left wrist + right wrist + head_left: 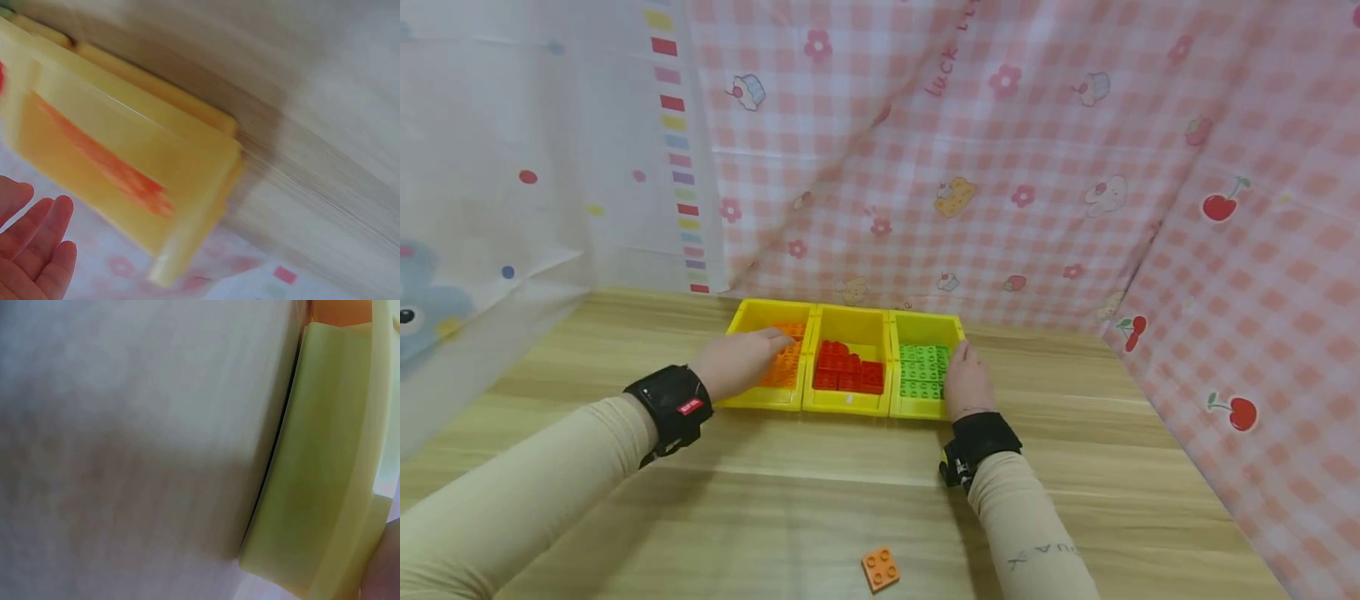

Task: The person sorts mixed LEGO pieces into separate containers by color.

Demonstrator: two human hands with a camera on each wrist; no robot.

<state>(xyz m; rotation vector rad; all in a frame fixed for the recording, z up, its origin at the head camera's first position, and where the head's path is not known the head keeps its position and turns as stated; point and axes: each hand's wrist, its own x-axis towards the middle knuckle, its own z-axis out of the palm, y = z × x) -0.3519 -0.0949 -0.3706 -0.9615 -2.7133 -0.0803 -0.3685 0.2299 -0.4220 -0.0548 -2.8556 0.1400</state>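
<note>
- Nearest: single orange brick [881, 569] loose on the bench [820, 500], well apart from both hands, between the two forearms.
- Both arms in beige sleeves w/ black wrist straps, reaching fwd to a row of three yellow bins touching side by side.
- Left hand [739, 361] over left bin [758, 398], which holds orange bricks [786, 362]. Fingers extended toward the bricks; tips at/on them, can't tell if anything is pinched. Left wrist view blurred: fingers [44, 244] look straight, relaxed, holding nothing there.
- Right hand [966, 383] against outer right side of right bin [917, 407], which holds green bricks [922, 369]. Fingers lie along the bin wall, fairly straight, touching it; no wrap round it visible. Right wrist view blurred, shows only bin wall [325, 487] close up + bench.
- Middle bin [848, 405] holds red bricks [848, 370]; neither hand on it.
- Far: pink checked cloth [1000, 167] w/ cherry, flower and cupcake prints behind and to the right; white sheer cloth [512, 167] w/ coloured dots on the left.
</note>
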